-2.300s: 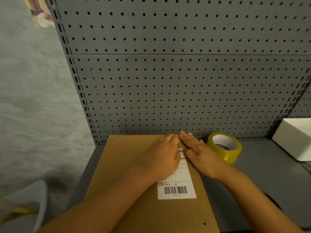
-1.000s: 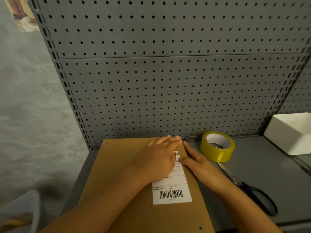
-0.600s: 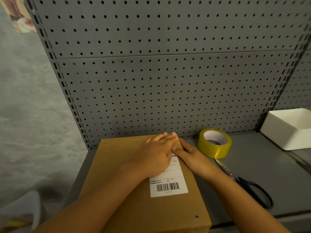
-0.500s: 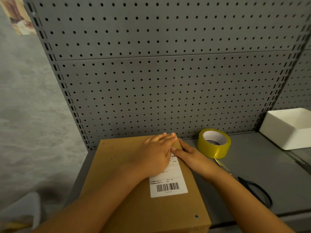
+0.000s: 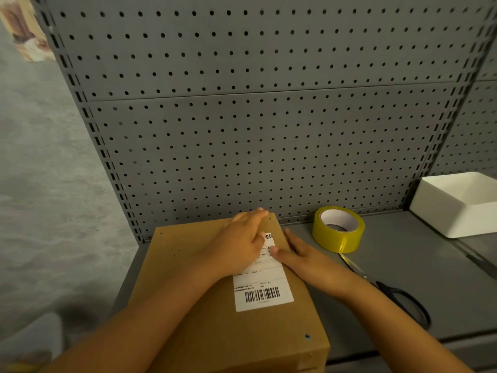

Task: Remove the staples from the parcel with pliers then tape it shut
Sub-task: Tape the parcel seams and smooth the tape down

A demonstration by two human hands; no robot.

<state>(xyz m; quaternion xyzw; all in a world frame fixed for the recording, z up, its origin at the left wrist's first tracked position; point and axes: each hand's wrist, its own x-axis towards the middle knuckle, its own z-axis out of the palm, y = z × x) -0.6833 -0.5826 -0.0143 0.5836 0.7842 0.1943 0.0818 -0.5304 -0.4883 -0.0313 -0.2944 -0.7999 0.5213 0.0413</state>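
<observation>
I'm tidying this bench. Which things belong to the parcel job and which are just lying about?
Belongs to the job:
cardboard parcel, under both hands, left and right
yellow tape roll
scissors, probably for cutting tape

Lying about:
white bin
pegboard

No pliers in view.

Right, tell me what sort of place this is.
Probably a packing or shipping workbench. A grey pegboard backs the bench, a cardboard parcel with a barcoded shipping label lies on it, and a roll of yellow tape and scissors sit beside it.
</observation>
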